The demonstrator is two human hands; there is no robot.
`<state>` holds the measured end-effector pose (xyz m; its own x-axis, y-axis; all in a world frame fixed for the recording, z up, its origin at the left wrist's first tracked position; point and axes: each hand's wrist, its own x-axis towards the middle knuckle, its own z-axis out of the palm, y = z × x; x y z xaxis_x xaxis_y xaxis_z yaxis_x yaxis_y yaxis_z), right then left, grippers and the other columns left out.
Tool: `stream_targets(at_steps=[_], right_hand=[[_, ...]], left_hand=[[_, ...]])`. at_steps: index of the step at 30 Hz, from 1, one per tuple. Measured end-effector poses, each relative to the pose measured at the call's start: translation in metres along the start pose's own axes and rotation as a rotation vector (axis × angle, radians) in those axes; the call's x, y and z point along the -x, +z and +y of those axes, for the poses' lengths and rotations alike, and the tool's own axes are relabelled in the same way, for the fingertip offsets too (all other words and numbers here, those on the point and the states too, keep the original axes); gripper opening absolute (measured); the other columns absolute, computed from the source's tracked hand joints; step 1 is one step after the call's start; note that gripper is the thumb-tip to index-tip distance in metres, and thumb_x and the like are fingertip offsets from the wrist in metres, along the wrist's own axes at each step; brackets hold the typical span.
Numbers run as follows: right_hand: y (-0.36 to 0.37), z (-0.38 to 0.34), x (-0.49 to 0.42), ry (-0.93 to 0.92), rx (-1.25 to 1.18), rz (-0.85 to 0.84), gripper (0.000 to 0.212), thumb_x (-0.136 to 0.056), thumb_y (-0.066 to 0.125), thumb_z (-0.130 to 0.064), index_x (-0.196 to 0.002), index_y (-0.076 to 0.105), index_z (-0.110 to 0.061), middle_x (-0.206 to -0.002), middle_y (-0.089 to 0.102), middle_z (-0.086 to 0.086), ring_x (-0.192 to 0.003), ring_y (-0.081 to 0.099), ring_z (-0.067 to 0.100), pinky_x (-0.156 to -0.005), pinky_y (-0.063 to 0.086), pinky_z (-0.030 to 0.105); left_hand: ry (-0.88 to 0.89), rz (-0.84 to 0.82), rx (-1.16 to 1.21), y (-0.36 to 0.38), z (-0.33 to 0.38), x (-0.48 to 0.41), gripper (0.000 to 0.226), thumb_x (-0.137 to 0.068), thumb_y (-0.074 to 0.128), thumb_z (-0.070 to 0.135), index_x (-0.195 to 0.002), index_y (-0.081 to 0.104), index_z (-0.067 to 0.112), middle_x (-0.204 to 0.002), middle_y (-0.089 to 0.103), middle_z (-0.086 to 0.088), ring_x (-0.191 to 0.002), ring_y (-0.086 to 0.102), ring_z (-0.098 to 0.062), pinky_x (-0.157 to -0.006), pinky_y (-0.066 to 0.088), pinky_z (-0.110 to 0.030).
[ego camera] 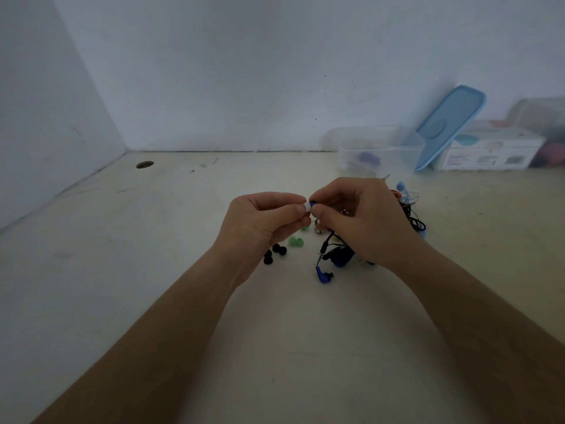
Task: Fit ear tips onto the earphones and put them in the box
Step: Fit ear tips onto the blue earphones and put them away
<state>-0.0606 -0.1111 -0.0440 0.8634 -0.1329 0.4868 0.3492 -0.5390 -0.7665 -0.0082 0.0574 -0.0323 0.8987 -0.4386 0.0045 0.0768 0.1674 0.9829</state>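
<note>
Centrally, in the head view, a white ear tip [306, 206] is pinched between thumb and forefinger of the left hand [263, 221] and held against a blue earphone [313, 204], which is gripped by the curled fingers of the right hand [357, 218], both raised above the table [153, 270]. Below the hands, black ear tips [275, 252], a green ear tip [296, 241] and a second blue earbud [323, 275] are seen lying on the table, with a tangle of cables [409, 206] just behind the right hand. Further back on the right, a clear box [379, 148] is stood open by the wall, a blue lid [449, 123] being leaned between it and a white carton [489, 151]
</note>
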Motion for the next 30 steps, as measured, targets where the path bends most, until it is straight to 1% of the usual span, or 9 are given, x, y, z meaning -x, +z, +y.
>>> stream_targets(at_steps=[3, 5, 10, 14, 15, 19, 21, 26, 30], right_hand=[[0.0002, 0.0012, -0.0002, 0.017, -0.021, -0.005, 0.008, -0.087, 0.072, -0.006, -0.094, 0.074, -0.012, -0.076, 0.075, 0.002, -0.066, 0.072, 0.011, -0.068, 0.06, 0.026], [-0.0009, 0.0017, -0.001, 0.046, -0.076, -0.002, 0.011, -0.088, 0.071, -0.004, -0.093, 0.074, -0.013, -0.077, 0.075, 0.002, -0.066, 0.072, 0.014, -0.068, 0.061, 0.027], [-0.0037, 0.0005, -0.0004, 0.095, -0.208, -0.019, 0.012, -0.088, 0.069, 0.001, -0.094, 0.074, -0.008, -0.079, 0.075, 0.006, -0.067, 0.073, 0.018, -0.066, 0.058, 0.023], [-0.0037, 0.0036, -0.0008, 0.122, -0.22, -0.043, 0.012, -0.089, 0.069, 0.0, -0.095, 0.074, -0.008, -0.083, 0.076, 0.01, -0.072, 0.074, 0.027, -0.073, 0.063, 0.039], [-0.0036, 0.0039, -0.001, 0.126, -0.229, -0.05, 0.012, -0.089, 0.069, 0.0, -0.096, 0.074, -0.007, -0.084, 0.076, 0.011, -0.072, 0.074, 0.029, -0.073, 0.062, 0.038], [-0.0039, 0.0026, -0.0009, 0.138, -0.256, -0.064, 0.012, -0.089, 0.067, 0.003, -0.098, 0.073, -0.002, -0.083, 0.076, 0.012, -0.07, 0.074, 0.028, -0.067, 0.059, 0.026], [-0.0042, 0.0018, -0.0008, 0.136, -0.258, -0.063, 0.012, -0.089, 0.067, 0.003, -0.099, 0.073, 0.0, -0.082, 0.076, 0.013, -0.069, 0.073, 0.028, -0.066, 0.058, 0.023], [-0.0049, 0.0005, -0.0008, 0.143, -0.264, -0.066, 0.013, -0.089, 0.066, 0.004, -0.1, 0.073, 0.001, -0.081, 0.076, 0.013, -0.068, 0.073, 0.027, -0.065, 0.057, 0.021], [-0.0042, 0.0013, -0.0012, 0.146, -0.253, -0.043, 0.012, -0.089, 0.068, 0.002, -0.098, 0.073, -0.003, -0.081, 0.076, 0.01, -0.07, 0.074, 0.028, -0.068, 0.06, 0.028]], left_hand=[[-0.017, -0.008, 0.006, -0.0003, 0.0005, -0.0001, 0.01, -0.083, 0.069, -0.003, -0.092, 0.074, 0.0, -0.084, 0.075, -0.018, -0.075, 0.074, -0.021, -0.068, 0.057, -0.018], [-0.019, -0.024, 0.016, -0.001, 0.0014, -0.0003, 0.012, -0.084, 0.068, -0.003, -0.094, 0.074, -0.001, -0.086, 0.075, -0.017, -0.076, 0.074, -0.02, -0.068, 0.057, -0.018], [-0.021, -0.051, 0.042, -0.0017, 0.0019, 0.0008, 0.013, -0.086, 0.065, -0.005, -0.093, 0.074, 0.002, -0.088, 0.076, -0.015, -0.077, 0.074, -0.019, -0.069, 0.057, -0.017], [-0.023, -0.05, 0.023, -0.0018, 0.0015, 0.0008, 0.013, -0.086, 0.065, -0.006, -0.092, 0.074, 0.001, -0.086, 0.076, -0.015, -0.075, 0.074, -0.019, -0.068, 0.057, -0.018], [-0.021, -0.049, 0.017, -0.0018, 0.0014, 0.0007, 0.013, -0.086, 0.065, -0.006, -0.091, 0.074, 0.001, -0.085, 0.075, -0.015, -0.074, 0.073, -0.018, -0.068, 0.057, -0.017], [-0.011, -0.042, -0.006, -0.0018, 0.0005, 0.0005, 0.012, -0.086, 0.065, -0.006, -0.09, 0.074, 0.001, -0.081, 0.075, -0.015, -0.072, 0.073, -0.018, -0.067, 0.056, -0.017], [0.0, -0.048, -0.015, -0.0017, 0.0007, 0.0008, 0.011, -0.085, 0.067, -0.005, -0.089, 0.074, 0.002, -0.083, 0.075, -0.015, -0.074, 0.073, -0.019, -0.068, 0.057, -0.018], [0.028, -0.06, -0.037, -0.0026, 0.0007, 0.0012, 0.011, -0.083, 0.07, -0.003, -0.087, 0.075, 0.005, -0.086, 0.075, -0.017, -0.077, 0.073, -0.02, -0.071, 0.057, -0.02], [0.093, -0.053, -0.083, -0.0036, -0.0013, -0.0001, 0.011, -0.084, 0.069, -0.003, -0.093, 0.074, 0.002, -0.087, 0.075, -0.019, -0.079, 0.073, -0.022, -0.072, 0.057, -0.021]])
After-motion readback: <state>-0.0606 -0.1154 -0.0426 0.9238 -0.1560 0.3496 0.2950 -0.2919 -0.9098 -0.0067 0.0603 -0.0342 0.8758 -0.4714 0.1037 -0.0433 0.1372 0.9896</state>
